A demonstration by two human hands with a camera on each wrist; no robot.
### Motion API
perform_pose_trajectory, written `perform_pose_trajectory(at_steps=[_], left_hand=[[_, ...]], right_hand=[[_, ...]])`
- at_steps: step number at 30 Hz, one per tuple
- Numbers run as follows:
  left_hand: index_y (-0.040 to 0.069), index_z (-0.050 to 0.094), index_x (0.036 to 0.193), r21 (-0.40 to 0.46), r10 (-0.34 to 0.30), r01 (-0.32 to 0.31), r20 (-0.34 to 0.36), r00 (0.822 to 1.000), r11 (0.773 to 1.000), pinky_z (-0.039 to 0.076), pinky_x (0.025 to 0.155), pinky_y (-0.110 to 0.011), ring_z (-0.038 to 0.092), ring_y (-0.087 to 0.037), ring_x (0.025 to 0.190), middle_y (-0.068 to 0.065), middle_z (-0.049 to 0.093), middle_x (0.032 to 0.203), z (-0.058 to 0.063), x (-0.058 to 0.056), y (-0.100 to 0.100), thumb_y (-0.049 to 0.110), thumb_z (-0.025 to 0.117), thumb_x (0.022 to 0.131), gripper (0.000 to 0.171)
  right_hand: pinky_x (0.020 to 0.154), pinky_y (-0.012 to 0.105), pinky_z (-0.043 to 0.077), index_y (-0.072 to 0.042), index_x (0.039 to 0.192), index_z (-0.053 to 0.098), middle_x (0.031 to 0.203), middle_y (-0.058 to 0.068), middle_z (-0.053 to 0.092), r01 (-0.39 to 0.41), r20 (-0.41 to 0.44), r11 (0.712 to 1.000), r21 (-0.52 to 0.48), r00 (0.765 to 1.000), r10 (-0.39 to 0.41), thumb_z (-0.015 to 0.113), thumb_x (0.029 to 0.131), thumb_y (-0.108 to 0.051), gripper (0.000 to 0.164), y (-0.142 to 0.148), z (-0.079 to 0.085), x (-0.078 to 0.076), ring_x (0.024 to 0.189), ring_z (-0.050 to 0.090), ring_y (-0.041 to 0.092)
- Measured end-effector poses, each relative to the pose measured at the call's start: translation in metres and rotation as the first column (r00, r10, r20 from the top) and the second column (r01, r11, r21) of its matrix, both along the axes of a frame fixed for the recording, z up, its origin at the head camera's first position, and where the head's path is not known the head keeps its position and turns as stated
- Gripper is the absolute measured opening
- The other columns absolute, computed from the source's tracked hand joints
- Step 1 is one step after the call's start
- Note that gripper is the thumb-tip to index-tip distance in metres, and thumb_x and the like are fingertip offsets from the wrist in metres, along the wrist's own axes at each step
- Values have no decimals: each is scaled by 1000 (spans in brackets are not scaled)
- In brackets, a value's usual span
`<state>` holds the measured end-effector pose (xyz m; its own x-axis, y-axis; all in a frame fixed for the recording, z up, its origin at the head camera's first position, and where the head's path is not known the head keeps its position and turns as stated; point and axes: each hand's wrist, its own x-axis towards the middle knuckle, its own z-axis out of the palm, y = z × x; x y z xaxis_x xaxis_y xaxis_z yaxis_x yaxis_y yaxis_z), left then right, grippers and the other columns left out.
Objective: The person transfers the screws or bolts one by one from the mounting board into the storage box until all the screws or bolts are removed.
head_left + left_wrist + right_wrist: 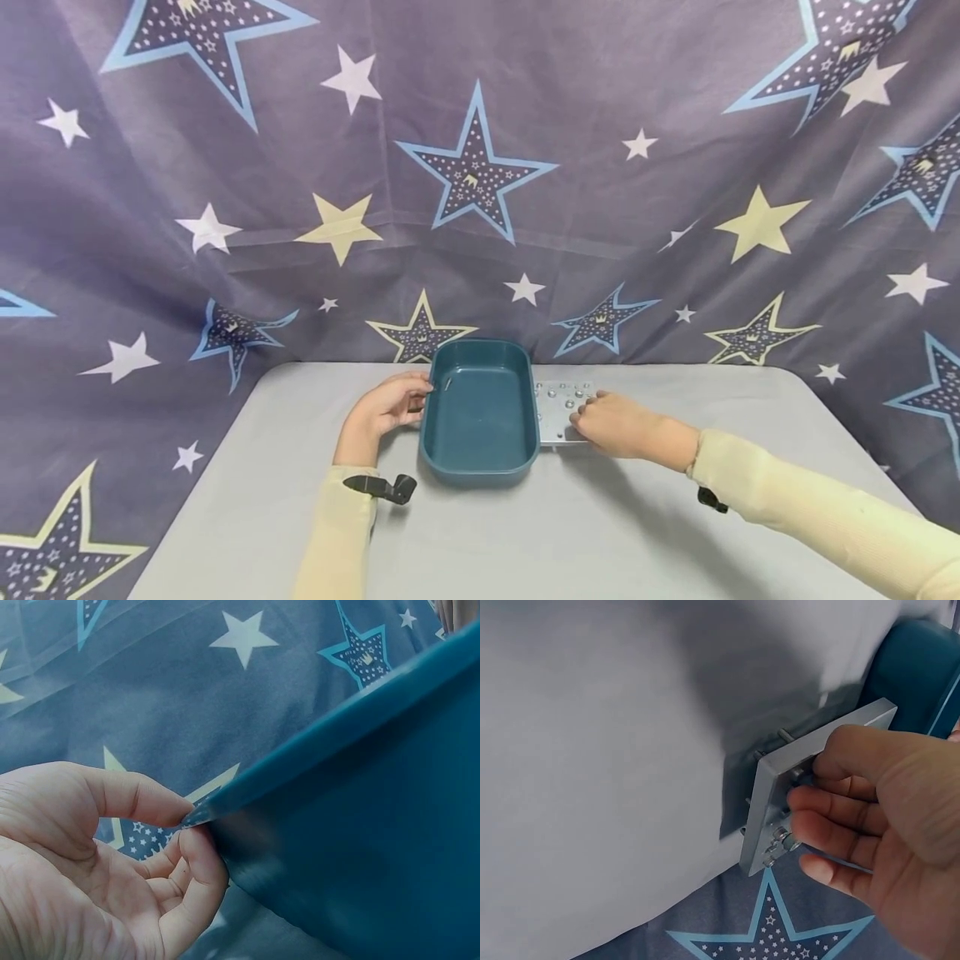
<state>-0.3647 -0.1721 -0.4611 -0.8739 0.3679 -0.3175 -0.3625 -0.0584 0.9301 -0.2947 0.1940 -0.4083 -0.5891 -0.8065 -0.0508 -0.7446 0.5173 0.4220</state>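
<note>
My left hand [386,408] pinches the left rim of a teal plastic tray [480,429] between thumb and forefinger, as the left wrist view [337,847] shows close up. A small shiny screw-like piece [447,384] lies inside, near the tray's upper left. Right of the tray stands a metal plate [553,427] studded with several bolts. Over its right part is my right hand [618,425], thumb and forefinger pinching a bolt [798,775], mostly hidden by the fingers. Other bolt heads [781,834] show beside the curled fingers, and bolt shanks [785,736] poke out underneath.
A grey-white table [480,533] carries the tray and plate near its back edge. Behind it hangs a purple-grey cloth [480,275] with stars. Both forearms wear pale sleeves with black wrist mounts [386,487].
</note>
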Motion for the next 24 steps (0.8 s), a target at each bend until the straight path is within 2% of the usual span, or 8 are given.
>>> perform_pose_trajectory(at_steps=[12, 24], left_hand=[[12, 58, 101, 0, 2, -2, -7, 1000, 1000, 52, 70, -24, 61, -7, 76, 6, 64, 82, 3, -6, 7, 3, 46, 100, 15], [14, 57, 96, 3, 13, -13, 15, 1000, 1000, 51, 67, -22, 58, -7, 73, 7, 62, 78, -1, -2, 0, 2, 46, 100, 17]], right_hand=[[66, 30, 49, -8, 83, 64, 72, 2, 66, -22, -27, 999, -28, 999, 21, 85, 68, -15, 27, 5, 0, -2, 67, 60, 19], [71, 32, 51, -8, 88, 64, 76, 2, 66, 26, 70, 1000, -9, 997, -26, 83, 71, -21, 28, 1, -2, -5, 72, 62, 19]])
